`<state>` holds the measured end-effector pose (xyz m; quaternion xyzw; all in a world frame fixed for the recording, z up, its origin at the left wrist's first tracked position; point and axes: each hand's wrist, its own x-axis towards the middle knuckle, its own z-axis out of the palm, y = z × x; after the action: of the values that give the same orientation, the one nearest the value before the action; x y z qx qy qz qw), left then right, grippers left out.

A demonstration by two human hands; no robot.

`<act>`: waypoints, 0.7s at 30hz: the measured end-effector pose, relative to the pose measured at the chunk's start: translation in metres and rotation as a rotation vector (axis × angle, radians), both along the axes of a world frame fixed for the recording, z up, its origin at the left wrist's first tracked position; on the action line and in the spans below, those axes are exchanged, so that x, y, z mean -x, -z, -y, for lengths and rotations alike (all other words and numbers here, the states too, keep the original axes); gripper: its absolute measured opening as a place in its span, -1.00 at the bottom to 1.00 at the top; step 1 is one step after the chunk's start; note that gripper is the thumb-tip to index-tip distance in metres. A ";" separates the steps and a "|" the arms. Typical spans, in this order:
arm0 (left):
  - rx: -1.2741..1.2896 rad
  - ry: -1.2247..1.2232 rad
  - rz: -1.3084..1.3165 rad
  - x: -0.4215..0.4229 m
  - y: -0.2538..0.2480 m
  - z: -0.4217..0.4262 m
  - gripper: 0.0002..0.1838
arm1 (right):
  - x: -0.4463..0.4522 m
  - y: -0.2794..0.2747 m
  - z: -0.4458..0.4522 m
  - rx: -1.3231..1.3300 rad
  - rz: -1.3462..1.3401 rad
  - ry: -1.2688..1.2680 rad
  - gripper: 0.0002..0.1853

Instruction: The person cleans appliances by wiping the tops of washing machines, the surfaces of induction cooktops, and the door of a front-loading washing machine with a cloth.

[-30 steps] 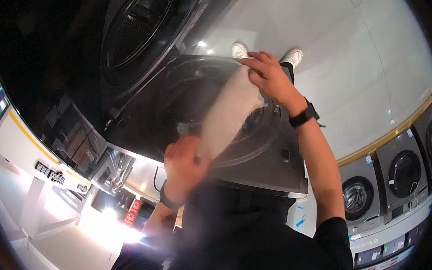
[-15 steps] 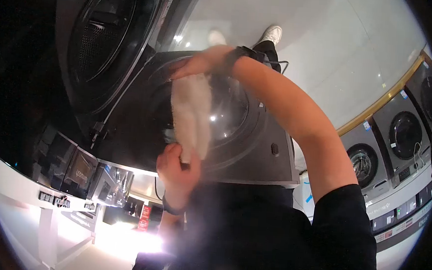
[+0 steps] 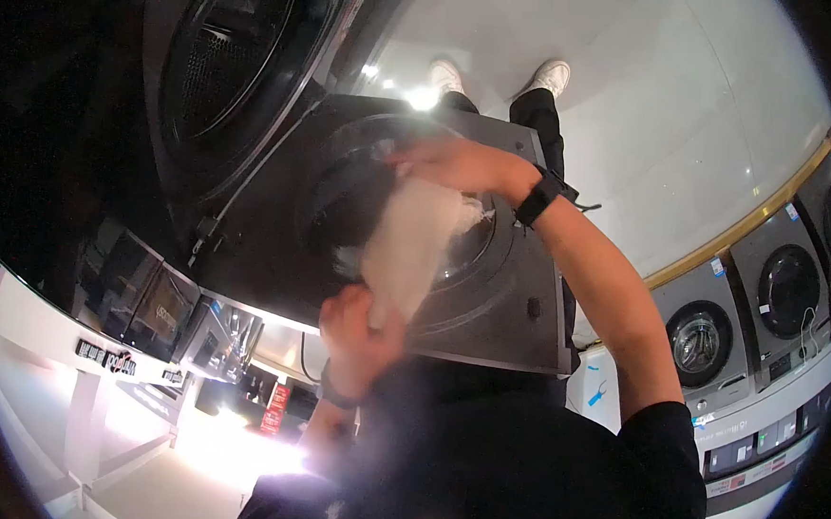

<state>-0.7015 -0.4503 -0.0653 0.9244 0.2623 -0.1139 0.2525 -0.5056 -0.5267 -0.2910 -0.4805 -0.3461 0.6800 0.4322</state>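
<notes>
A whitish cloth (image 3: 405, 249), blurred by motion, stretches between my hands in front of a dark grey panel (image 3: 264, 241) with a round glass window (image 3: 339, 193). At the cloth's lower end my left hand (image 3: 358, 337) is closed, its fingers curled round the fabric. My right hand (image 3: 455, 164), with a black watch (image 3: 538, 196) on the wrist, is at the upper end; its blurred fingers seem to pinch the cloth. A loose, ragged edge of the fabric hangs to the right over the glass.
A dark washing machine with a perforated drum (image 3: 213, 76) stands at upper left, beside the panel. Front-loading machines (image 3: 698, 343) line the right wall on a white plinth. Two white shoes (image 3: 550, 77) are on the pale floor beyond the panel. A display counter (image 3: 58, 342) is at lower left.
Both hands and the cloth have shifted right in view, the right hand also downward. The cloth now slants and spreads wider, with its ragged edge showing. The camera view has shifted a little.
</notes>
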 end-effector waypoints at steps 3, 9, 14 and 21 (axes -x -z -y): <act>0.015 -0.010 -0.019 -0.002 0.002 -0.001 -0.67 | -0.002 0.003 -0.011 0.033 -0.065 -0.029 -0.46; -0.007 -0.009 -0.057 0.006 0.003 0.001 -0.66 | 0.005 0.012 -0.003 -0.049 -0.065 0.031 -0.48; 0.044 -0.055 -0.112 0.000 0.001 0.000 -0.67 | -0.002 -0.002 0.029 -0.007 0.040 0.090 -0.51; 0.010 0.063 -0.279 0.007 -0.005 0.001 -0.69 | -0.006 0.016 0.012 0.042 -0.185 0.039 -0.56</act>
<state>-0.7089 -0.4509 -0.0604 0.9061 0.2653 -0.2504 0.2143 -0.4991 -0.5391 -0.3070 -0.4315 -0.2808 0.7200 0.4654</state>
